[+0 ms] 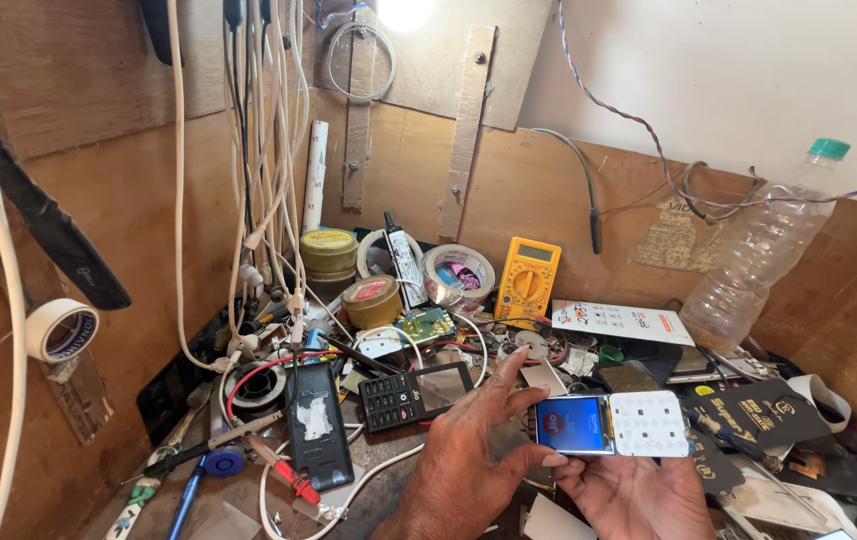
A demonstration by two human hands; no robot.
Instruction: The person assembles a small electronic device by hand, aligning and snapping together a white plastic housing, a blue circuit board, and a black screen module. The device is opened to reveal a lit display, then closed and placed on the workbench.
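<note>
Low over cluttered bench [368,470], I see opened phone [611,424], lit screen left, white keypad right, long axis across view. My right hand [638,495] cradles it from below, fingers curled under. My left hand [468,450] pinches screen end, thumb beneath, forefinger stretched above. Black keypad phone [413,393] lies just beyond left hand.

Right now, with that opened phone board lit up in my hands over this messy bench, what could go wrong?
1. The bare phone board, its screen lit, is pinched only at its edges by the left hand and right hand; it might slip onto the clutter below.
2. Loose wires and a circuit board lie close by; metal touching the powered board could perhaps short it.
3. Fingers near the screen may smudge it.
</note>
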